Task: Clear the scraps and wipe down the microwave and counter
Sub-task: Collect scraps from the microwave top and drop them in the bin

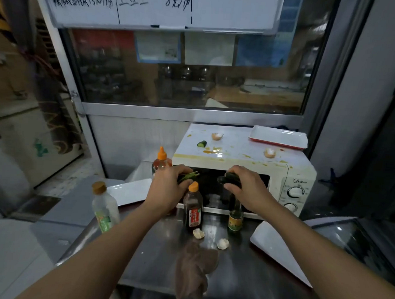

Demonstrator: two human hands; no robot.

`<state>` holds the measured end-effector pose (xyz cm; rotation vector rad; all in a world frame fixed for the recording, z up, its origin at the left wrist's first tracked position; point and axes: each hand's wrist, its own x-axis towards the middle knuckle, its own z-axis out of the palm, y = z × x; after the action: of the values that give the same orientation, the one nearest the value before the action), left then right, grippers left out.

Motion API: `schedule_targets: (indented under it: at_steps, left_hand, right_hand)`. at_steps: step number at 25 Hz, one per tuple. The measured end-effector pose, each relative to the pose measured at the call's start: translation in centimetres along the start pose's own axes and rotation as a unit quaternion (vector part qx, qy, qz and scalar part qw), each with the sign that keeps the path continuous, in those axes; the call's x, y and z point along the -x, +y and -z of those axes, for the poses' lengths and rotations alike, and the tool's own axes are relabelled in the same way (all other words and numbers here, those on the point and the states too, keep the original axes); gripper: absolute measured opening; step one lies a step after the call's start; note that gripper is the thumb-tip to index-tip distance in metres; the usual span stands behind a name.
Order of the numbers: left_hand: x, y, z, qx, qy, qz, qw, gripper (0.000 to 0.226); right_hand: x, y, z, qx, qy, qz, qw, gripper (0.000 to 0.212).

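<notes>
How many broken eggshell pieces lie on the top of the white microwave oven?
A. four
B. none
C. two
C: two eggshell pieces, one near the back and one near the front right, lie on the stained top of the white microwave oven.

Before the white microwave [240, 164], the left hand [168, 188] grips green scraps [189, 176] and the right hand [246, 189] grips a dark cucumber piece [230, 180]. Two eggshells [217, 136] lie on its stained top, at twelve o'clock from the hands.
</notes>
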<state>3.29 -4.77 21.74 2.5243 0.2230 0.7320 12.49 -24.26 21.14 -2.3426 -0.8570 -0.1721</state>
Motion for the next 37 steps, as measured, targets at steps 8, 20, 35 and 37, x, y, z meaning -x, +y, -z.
schedule_targets:
  at_steps: [8,20,35,37]
  left_hand:
    - [-9.8,-0.5,-4.1,-0.010,0.004,0.013,1.000,0.025]
    - [-20.8,-3.1,-10.8,-0.050,0.006,0.060,0.997,0.015]
    - [-21.8,-4.4,-12.8,-0.081,-0.036,0.098,0.991,0.027]
    - [-21.7,-4.3,-12.9,-0.076,-0.049,0.097,0.991,0.033]
  right_hand:
    - [-9.9,3.8,1.1,0.002,0.023,-0.010,1.000,0.023]
    - [-19.0,8.2,-1.0,-0.035,0.035,-0.004,0.999,0.021]
    - [-19.6,9.1,-2.1,-0.025,0.038,-0.013,0.999,0.019]
    - [-19.7,9.0,-2.2,-0.024,0.039,-0.011,0.999,0.020]
